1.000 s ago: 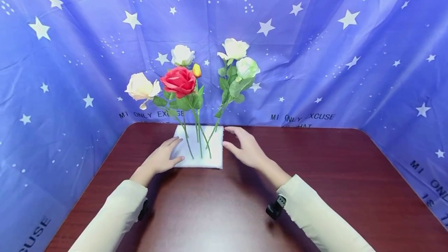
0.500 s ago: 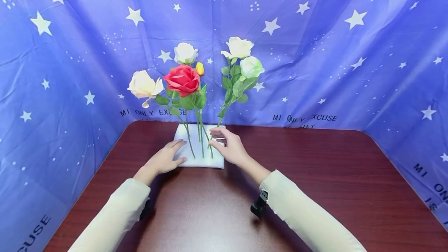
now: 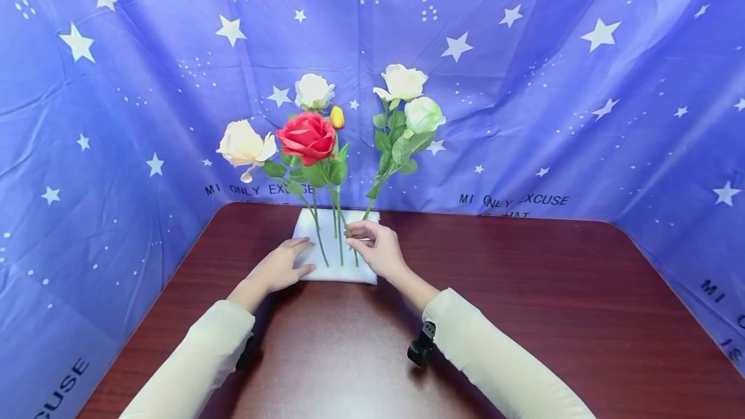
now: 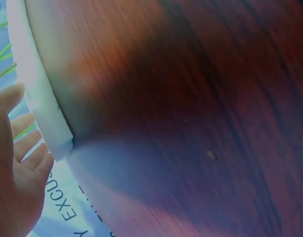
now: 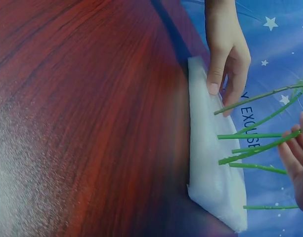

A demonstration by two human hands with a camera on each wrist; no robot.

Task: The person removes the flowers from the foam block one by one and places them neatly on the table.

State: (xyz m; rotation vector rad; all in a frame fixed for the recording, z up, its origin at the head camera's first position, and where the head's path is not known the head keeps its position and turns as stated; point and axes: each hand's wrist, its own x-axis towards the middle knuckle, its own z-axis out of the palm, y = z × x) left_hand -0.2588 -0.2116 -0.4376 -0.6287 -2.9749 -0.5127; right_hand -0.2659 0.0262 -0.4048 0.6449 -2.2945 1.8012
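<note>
A white foam block [image 3: 311, 272] lies at the far side of the table with several flower stems upright or slanting in it. A red rose [image 3: 306, 138] leans left; my right hand [image 3: 381, 251] pinches its stem [image 5: 260, 148] between thumb and fingertips, low above the block. A cream rose [image 3: 244, 143], a white rose [image 3: 314, 91] and a yellow-orange tulip bud [image 3: 337, 118] stand around it. On the right, another white rose [image 3: 403, 81] and a greenish-white rose [image 3: 423, 114] lean outward. My left hand [image 3: 276, 268] rests on the block's left side, fingers spread.
The dark red wooden table [image 3: 524, 290] extends on both sides and in front of the block. A blue curtain [image 3: 524, 83] with white stars hangs close behind and beside the table. Stems cross closely near my right hand.
My right hand has moved left from beside the block to the stems, and its fingertips have taken the red rose's stem. My left hand stays on the block. The head view shifted slightly.
</note>
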